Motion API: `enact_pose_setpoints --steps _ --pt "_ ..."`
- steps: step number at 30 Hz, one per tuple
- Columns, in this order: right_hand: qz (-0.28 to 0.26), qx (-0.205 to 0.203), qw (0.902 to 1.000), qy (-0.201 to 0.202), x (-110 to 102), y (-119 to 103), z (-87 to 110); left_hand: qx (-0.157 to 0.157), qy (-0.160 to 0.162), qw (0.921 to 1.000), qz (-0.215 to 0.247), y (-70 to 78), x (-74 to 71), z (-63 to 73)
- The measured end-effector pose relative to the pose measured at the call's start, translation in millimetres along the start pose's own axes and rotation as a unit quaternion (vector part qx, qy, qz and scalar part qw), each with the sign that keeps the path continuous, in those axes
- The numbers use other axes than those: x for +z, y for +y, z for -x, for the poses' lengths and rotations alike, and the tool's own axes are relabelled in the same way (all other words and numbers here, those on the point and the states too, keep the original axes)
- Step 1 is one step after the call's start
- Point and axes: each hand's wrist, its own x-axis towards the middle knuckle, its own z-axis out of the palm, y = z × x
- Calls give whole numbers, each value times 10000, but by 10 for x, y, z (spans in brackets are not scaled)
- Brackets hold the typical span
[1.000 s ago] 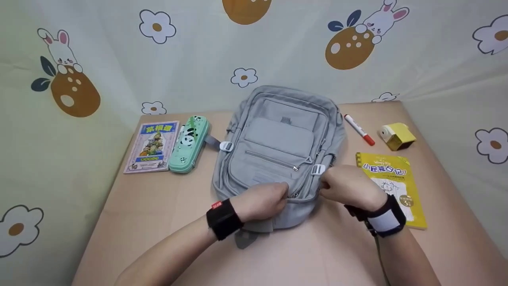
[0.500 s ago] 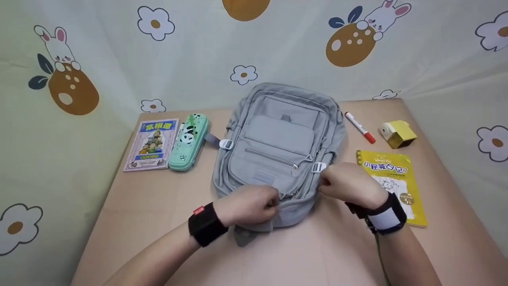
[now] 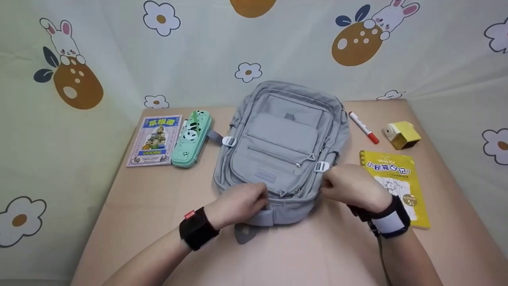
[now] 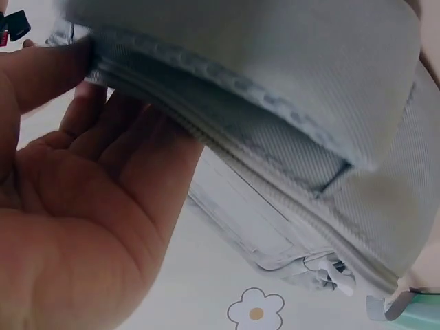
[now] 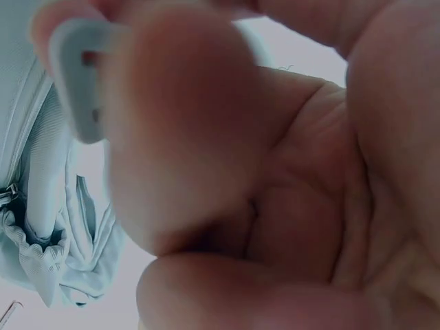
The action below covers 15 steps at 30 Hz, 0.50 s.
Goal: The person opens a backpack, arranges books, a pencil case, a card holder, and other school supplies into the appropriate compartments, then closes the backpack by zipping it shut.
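A grey backpack [image 3: 283, 151] is set at centre frame, pinched at its lower edge by the left hand [image 3: 240, 202], gripped beside a white buckle [image 3: 322, 167] by the right hand [image 3: 353, 186]. A yellow book [image 3: 398, 178], right, is partly covered by a black wristband [image 3: 391, 218]; a rounded green case [image 3: 192, 139] is seen left. A gap in ribbed cloth [image 4: 278, 148] is shown only by the left wrist view.

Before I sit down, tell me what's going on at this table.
A person is handling a grey backpack that lies on the table. The left hand pinches the edge of an open zipper at its near end, while the right hand curls at the white buckle on its side. Exactly what the right grips is blurred. A pink-bordered book and a green pencil case lie to the left; a marker, a yellow block-shaped item and a yellow book to the right.
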Motion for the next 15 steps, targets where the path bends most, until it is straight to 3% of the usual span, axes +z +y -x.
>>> enact_pose_setpoints --steps 5,10,15 --pt "11 -206 9998 73 7 -56 1 -164 259 9995 98 11 21 -33" --pt "179 -603 9978 217 72 -130 -53 -198 459 9987 -106 6 64 -85" --pt "289 -640 9974 184 84 -155 -47 -179 470 9984 -246 -7 91 -119"
